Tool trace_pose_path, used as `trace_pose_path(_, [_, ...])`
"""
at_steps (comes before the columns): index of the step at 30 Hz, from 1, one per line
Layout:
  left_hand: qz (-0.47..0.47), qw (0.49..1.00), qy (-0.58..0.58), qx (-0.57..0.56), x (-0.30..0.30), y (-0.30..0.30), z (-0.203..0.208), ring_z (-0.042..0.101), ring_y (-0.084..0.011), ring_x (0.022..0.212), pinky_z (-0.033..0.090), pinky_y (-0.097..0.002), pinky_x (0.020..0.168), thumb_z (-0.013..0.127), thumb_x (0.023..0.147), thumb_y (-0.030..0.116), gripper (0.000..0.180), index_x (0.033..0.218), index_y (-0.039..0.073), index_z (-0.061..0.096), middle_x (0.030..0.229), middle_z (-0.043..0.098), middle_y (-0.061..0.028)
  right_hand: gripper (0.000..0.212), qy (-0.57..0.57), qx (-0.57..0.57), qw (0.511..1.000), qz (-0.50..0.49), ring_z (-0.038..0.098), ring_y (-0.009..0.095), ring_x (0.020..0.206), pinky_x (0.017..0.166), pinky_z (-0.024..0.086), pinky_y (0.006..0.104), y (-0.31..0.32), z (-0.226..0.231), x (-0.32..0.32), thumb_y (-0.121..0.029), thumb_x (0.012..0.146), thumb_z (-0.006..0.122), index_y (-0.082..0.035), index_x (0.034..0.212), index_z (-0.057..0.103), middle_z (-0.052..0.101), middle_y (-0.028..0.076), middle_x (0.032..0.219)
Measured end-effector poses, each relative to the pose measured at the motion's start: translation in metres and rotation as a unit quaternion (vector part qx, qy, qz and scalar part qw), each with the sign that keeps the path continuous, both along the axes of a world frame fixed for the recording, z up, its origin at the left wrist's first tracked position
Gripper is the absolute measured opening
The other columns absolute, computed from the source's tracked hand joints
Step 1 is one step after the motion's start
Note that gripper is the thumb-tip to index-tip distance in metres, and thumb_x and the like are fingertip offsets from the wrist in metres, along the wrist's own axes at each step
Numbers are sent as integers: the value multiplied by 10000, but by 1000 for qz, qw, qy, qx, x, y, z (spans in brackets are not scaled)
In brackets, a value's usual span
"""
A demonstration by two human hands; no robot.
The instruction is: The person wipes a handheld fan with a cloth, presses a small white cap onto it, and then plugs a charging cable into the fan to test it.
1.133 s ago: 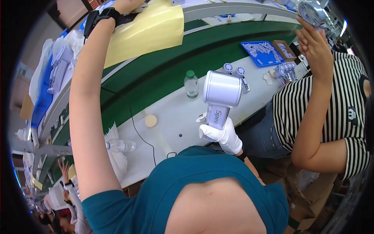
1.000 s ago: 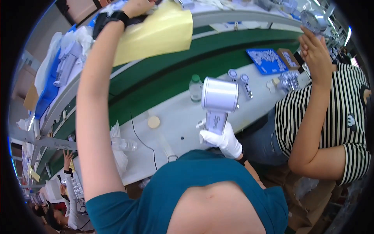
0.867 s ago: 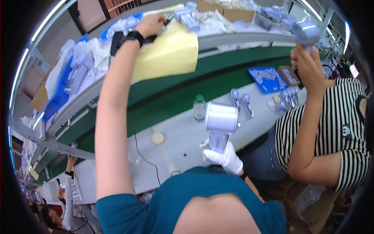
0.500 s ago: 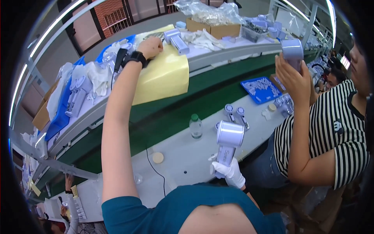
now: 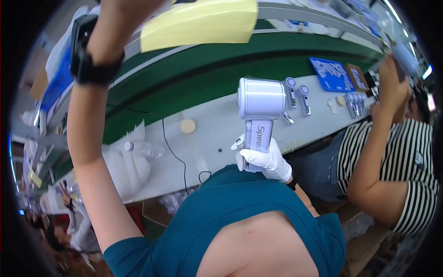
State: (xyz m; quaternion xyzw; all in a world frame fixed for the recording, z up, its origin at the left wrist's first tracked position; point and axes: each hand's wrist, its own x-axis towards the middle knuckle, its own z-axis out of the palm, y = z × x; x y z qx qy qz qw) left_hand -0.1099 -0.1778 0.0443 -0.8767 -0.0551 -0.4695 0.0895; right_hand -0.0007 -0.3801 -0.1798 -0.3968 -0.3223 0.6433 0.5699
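Tabletop: white (image 5: 210,134), slanting from lower left to upper right, its far edge along a green strip (image 5: 194,69).
Right hand: white-gloved (image 5: 270,161), fingers closed round the handle of a white handheld device (image 5: 262,99).
Device: drum-shaped head uppermost, held up over the tabletop toward its near edge.
Left hand: bare (image 5: 131,14), cut off by the top of the view beside a yellow sheet (image 5: 198,25); its fingers are hidden, so I cannot tell how far open it is or whether it holds anything.
Far edge: a round cream disc (image 5: 188,126) near it; farther right, 2 small round-headed devices (image 5: 304,99) side by side.
Right end: a blue tray (image 5: 333,87) of small parts by the far edge, a cardboard box (image 5: 363,88) just beside it.
Left end: white packing sleeves (image 5: 127,171), a clear bottle (image 5: 150,150) lying on its side; a black cable (image 5: 177,157) crosses to the near edge.
Shelf: grey-edged (image 5: 304,16), above the green strip, the sheet hanging over its edge.
Room: a co-worker in a striped shirt (image 5: 387,157) at right; another person (image 5: 76,235) at lower left.
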Motion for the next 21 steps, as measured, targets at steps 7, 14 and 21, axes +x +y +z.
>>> trace_pose_path(7, [-10,994,103,37,-70,-77,-94,538,-198,597,446,-256,494,712,528,-34,241,744,26,625,652,541,-66,335,26,-81,986,145,563,195,595,538,442,284,20,8,-18,-105,697,661,9,974,512,559,138,876])
trace_pose_path(14, [119,988,4,-99,-110,-111,-147,526,-186,594,434,-244,474,713,562,-45,201,718,40,618,642,531,-49,347,20,-106,965,238,548,180,569,511,417,257,33,11,-31,-163,704,651,5,974,513,566,127,794])
trace_pose_path(21, [191,939,-64,-280,-114,-155,-179,586,-204,672,462,-239,532,690,604,-54,179,751,19,616,715,594,-95,347,31,-159,935,314,503,93,532,460,363,196,42,5,-38,-237,759,642,-7,998,538,560,55,679])
